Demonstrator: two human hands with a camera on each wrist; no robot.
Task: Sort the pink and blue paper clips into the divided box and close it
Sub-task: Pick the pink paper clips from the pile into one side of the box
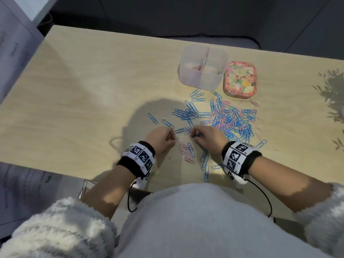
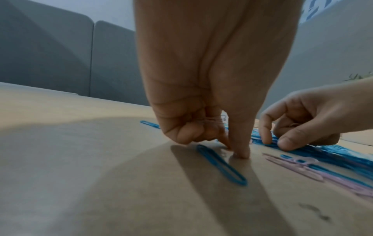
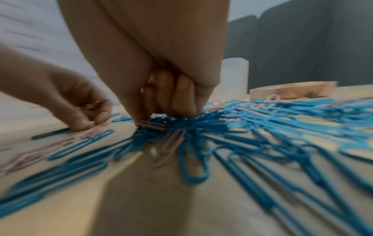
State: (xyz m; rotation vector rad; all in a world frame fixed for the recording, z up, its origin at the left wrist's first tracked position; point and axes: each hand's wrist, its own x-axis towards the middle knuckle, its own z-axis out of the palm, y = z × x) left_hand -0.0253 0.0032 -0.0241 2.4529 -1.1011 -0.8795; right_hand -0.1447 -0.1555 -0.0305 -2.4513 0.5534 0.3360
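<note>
A clear divided box (image 1: 202,79) stands open at the back, with some pink clips in its left compartment. Its floral lid (image 1: 240,79) lies to the right. A mixed heap of pink and blue paper clips (image 1: 229,120) is spread in front of them. My left hand (image 1: 170,134) touches the table with thumb and forefinger, and its curled fingers hold a few pink clips (image 2: 214,121). My right hand (image 1: 194,135) is at the heap's near-left edge, fingers curled over a bunch of blue clips (image 3: 161,119), with a pink clip (image 3: 150,125) at its thumb tip.
A small group of pink clips (image 1: 187,152) lies between my wrists, with blue ones (image 1: 204,164) beside it. A single blue clip (image 2: 220,164) lies by my left fingers. Printed paper sheets (image 1: 14,53) border the table on the left. A dark sofa is behind the table.
</note>
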